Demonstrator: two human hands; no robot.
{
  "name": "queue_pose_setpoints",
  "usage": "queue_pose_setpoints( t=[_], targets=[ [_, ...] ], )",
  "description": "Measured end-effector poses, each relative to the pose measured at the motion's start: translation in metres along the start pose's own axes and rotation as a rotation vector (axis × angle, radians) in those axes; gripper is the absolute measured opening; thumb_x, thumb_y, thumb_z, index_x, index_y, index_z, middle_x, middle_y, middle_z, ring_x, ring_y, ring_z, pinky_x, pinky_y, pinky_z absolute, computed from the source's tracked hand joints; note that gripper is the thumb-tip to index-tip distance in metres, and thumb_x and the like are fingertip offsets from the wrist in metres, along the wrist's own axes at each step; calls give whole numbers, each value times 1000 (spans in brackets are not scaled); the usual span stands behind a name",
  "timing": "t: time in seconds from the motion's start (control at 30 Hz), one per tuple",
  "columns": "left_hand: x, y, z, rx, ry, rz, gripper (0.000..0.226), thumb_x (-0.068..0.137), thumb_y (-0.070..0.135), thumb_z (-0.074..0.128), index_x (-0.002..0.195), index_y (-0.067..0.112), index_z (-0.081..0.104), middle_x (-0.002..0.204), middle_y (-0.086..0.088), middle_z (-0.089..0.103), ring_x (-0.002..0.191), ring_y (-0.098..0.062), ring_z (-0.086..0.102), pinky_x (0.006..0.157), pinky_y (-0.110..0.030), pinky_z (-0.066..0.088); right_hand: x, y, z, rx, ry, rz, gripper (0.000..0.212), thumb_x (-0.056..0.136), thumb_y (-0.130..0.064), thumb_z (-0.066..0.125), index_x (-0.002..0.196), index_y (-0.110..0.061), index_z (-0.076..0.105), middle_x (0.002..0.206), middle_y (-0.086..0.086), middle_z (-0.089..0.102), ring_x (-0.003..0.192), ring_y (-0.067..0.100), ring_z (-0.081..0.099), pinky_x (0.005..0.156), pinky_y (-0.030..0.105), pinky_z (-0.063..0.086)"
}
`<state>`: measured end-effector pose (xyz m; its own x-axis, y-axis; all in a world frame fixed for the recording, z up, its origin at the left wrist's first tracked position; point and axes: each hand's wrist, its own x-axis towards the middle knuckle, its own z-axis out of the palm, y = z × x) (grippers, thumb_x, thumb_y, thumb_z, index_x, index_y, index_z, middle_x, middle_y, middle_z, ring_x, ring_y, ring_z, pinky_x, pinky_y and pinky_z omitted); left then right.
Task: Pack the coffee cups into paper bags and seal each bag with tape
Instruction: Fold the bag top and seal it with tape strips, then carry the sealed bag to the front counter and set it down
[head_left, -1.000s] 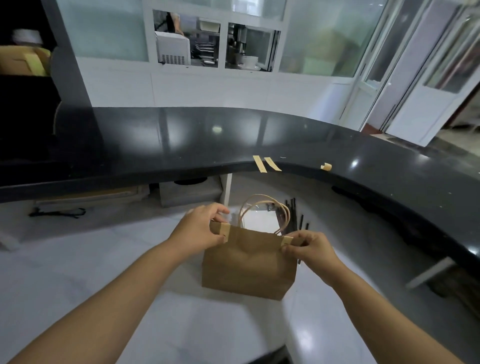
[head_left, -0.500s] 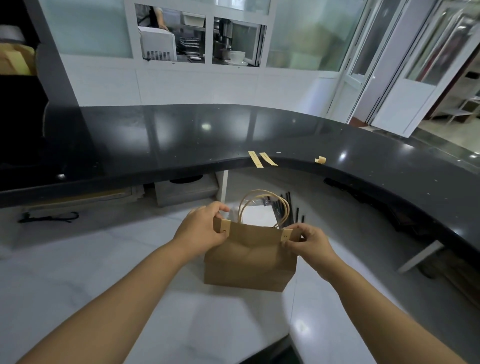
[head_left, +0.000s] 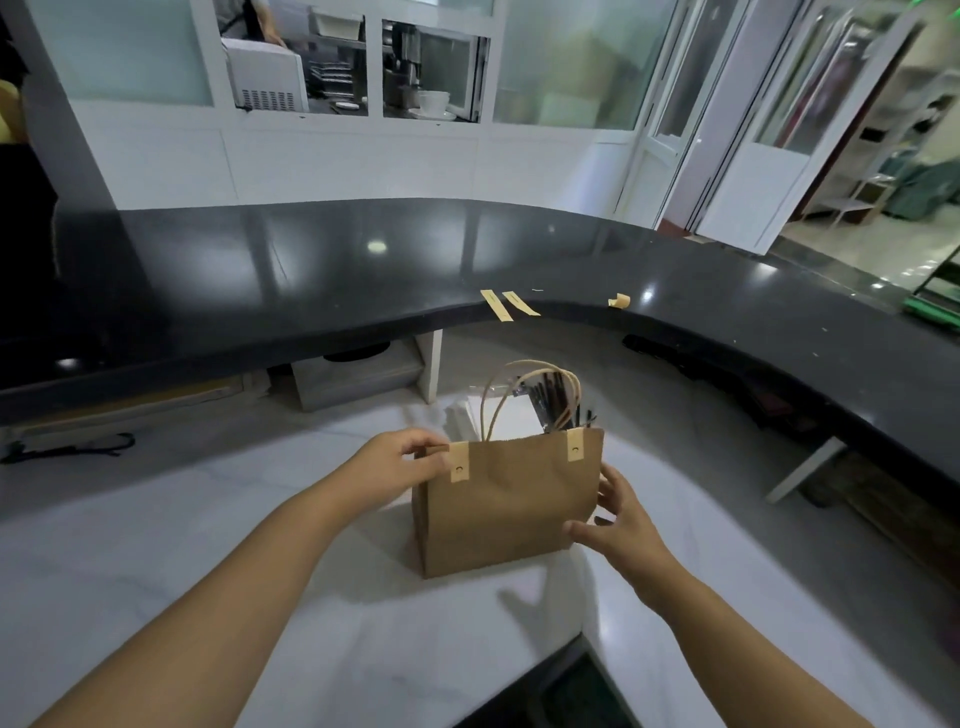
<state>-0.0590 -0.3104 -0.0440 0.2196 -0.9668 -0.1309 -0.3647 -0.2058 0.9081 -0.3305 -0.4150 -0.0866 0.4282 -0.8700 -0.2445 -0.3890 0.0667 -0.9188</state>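
A brown paper bag (head_left: 506, 506) stands upright on the white desk (head_left: 208, 545), two tape strips (head_left: 460, 463) sealing its top edge. The left hand (head_left: 397, 465) pinches the bag's upper left corner; the right hand (head_left: 618, 525), fingers spread, touches its lower right side.

Matt brown paper bag (head_left: 506, 506), glossy black stone counter (head_left: 311, 270).
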Motion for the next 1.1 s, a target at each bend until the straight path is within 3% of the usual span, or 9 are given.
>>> queue_pose_setpoints(
  t=[0.17,0.27,0.4,0.47,0.53,0.63,0.8,0.93,1.1],
  targets=[
    [-12,5,6,-43,-173,5,54,86,63,25,105,34,66,117,16,61,108,1,52,93,-20,34,-17,10,10,42,90,66,101,77,-17,79,151,-25,10,154,0,24,136,20,32,105,38,35],
    [-13,-1,11,-40,-266,-31,64,86,65,12,114,41,63,129,17,53,119,-1,44,109,-31,25,-28,13,20,55,135,104,107,78,-25,78,152,-26,1,159,0,11,142,23,24,108,42,33],
    [-18,-9,17,-5,-331,7,50,90,58,27,123,37,59,127,13,57,118,-4,49,102,-23,35,-43,14,34,94,134,151,98,85,-38,67,152,-23,-3,160,1,7,144,25,22,111,43,29],
    [-20,-10,21,-25,-367,18,41,95,46,36,128,29,54,123,12,55,106,6,50,85,-4,40,-52,14,43,88,119,187,90,88,-49,56,151,-24,-3,161,1,7,144,26,23,112,43,28],
    [-19,-13,25,-44,-397,5,39,98,37,40,135,27,45,123,13,51,100,9,47,69,3,39,-59,15,52,81,102,210,93,82,-62,47,151,-24,-2,160,2,9,143,27,24,115,45,27],
    [-20,-23,29,-66,-429,-27,49,97,38,42,144,29,30,131,13,44,107,2,45,66,3,39,-66,18,66,73,65,242,96,75,-67,38,151,-23,0,158,2,15,141,28,29,115,47,29],
    [-23,-42,37,-85,-532,-41,87,83,31,67,150,25,12,144,7,35,117,-5,45,73,0,42,-74,20,85,171,54,225,78,81,-64,30,147,-25,18,148,-2,35,133,22,41,112,40,35],
    [-24,-50,45,-212,-508,-72,85,77,3,74,144,26,27,124,9,54,96,7,58,69,-11,49,-77,22,95,224,77,240,80,79,-69,26,147,-28,25,143,-6,39,134,20,39,111,39,36],
    [-28,-53,50,-289,-476,-47,78,73,-7,74,136,23,39,121,5,57,92,9,60,69,-12,49,-83,29,104,361,127,265,58,96,-61,21,142,-33,39,137,-9,51,122,10,49,102,34,44]
  ],
)
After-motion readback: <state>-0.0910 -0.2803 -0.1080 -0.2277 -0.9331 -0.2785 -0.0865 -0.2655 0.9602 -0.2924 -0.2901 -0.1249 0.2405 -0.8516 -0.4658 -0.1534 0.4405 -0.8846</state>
